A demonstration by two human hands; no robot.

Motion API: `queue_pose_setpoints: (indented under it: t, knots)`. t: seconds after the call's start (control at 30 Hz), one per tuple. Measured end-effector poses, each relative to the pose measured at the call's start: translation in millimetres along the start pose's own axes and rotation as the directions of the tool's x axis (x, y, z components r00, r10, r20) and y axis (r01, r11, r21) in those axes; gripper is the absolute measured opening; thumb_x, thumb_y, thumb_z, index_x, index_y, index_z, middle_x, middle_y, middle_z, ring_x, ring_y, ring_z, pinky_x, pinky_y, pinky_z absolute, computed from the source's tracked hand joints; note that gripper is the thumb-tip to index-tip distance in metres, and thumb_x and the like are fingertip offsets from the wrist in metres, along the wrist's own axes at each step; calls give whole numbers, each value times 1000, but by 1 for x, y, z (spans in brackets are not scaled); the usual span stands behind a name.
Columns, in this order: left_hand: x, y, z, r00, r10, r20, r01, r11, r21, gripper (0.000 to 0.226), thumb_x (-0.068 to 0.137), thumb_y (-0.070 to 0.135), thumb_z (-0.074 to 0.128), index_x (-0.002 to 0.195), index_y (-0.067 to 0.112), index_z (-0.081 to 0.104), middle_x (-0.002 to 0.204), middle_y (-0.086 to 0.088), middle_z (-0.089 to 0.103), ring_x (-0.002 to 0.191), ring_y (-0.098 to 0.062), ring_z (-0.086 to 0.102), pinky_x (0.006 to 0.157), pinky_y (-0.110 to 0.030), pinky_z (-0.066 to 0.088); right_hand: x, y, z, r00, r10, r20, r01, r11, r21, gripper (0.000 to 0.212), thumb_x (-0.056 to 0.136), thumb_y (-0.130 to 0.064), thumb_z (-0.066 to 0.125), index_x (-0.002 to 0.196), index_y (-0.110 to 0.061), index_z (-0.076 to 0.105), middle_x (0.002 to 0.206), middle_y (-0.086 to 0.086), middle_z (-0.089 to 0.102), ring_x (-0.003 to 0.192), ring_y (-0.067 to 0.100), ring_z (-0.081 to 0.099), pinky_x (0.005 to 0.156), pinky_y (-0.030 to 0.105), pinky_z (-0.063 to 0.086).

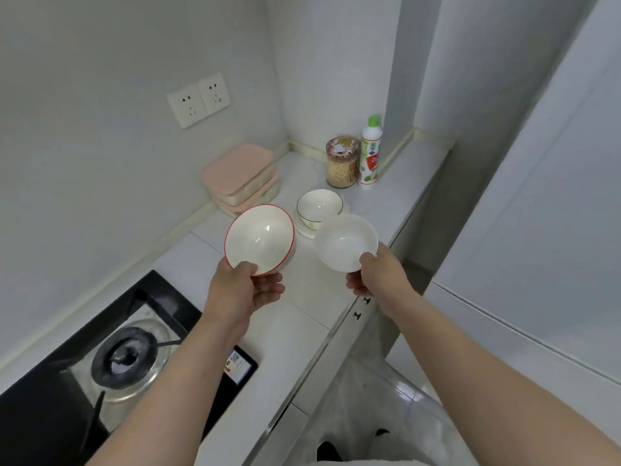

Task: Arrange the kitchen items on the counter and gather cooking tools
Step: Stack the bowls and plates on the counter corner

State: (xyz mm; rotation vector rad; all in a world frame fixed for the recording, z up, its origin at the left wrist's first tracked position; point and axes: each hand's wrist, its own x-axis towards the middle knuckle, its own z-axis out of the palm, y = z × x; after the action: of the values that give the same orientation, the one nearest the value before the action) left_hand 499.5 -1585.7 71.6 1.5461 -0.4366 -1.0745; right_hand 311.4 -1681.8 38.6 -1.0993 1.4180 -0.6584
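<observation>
My left hand [247,290] grips the near rim of a white bowl with a red rim [258,238], held tilted above the white counter [302,297]. My right hand [373,275] pinches the near edge of a plain white bowl [346,240], also held in the air. Just behind both, a white bowl with a dark rim [319,205] sits on a small plate [304,230] on the counter.
Stacked pink-lidded containers [240,174] stand against the back wall. A glass jar [342,161] and a white bottle with a green cap [369,153] stand in the corner. A black gas stove [111,361] lies at near left. The counter edge and drawers [361,311] run on the right.
</observation>
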Motion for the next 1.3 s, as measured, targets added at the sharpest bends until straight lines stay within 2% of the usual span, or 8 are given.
queue_pose_setpoints:
  t: [0.1,0.17,0.27,0.4,0.47,0.6,0.9,1.3]
  knots:
    - [40,10,9,1000,-25,-2,25,999,37,33,95,0,33,125,5,46,77,-22,69,53,-24,67,50,-29,57,59,-21,9,1000,21,-13,-21,998,-61,36,88,-5,29,115,-20,48,84,15,69,62,21,66,70,42,62]
    - [65,15,15,999,-31,-17,32,998,60,34,95,1,32,126,3,46,77,-22,68,53,-23,66,50,-29,56,100,-32,17,1000,26,-3,-26,994,-105,41,87,-7,31,122,-15,51,84,15,70,56,19,64,63,40,62]
    - [96,21,25,998,-35,-51,40,994,99,37,96,2,32,130,2,46,79,-23,69,54,-24,66,51,-30,56,153,-46,29,999,34,12,-32,988,-154,45,91,-6,32,135,-10,40,94,18,66,59,21,62,60,35,59]
    - [138,37,41,994,-50,-94,64,987,146,40,94,2,30,130,2,48,79,-22,69,54,-27,66,51,-30,56,216,-63,45,997,64,36,-47,931,-362,57,97,-7,43,147,-9,16,130,22,53,110,35,62,90,44,57]
    - [158,43,49,992,-53,-115,72,983,171,41,93,1,29,129,3,48,80,-23,68,54,-27,66,51,-31,56,238,-68,51,997,57,46,-30,890,-454,60,97,-7,45,148,-9,14,136,22,49,120,38,55,97,48,53]
    - [189,46,61,987,-76,-140,101,977,186,42,93,0,28,130,4,47,80,-24,67,52,-28,65,49,-31,55,266,-70,60,996,47,79,7,817,-576,52,96,-7,41,145,-10,22,133,22,52,117,40,55,94,51,53]
    - [233,40,81,973,-152,-174,183,967,179,34,94,3,31,125,8,46,82,-27,67,51,-32,63,49,-34,57,296,-60,67,987,33,155,93,672,-734,57,97,-9,43,150,-13,24,135,19,54,124,37,53,94,41,47]
    - [270,28,107,974,-190,-125,217,939,265,41,91,0,28,126,7,48,84,-27,66,50,-31,63,47,-30,54,310,-42,61,986,-6,169,130,661,-739,64,100,-21,45,157,-26,17,135,15,56,123,34,55,98,43,48]
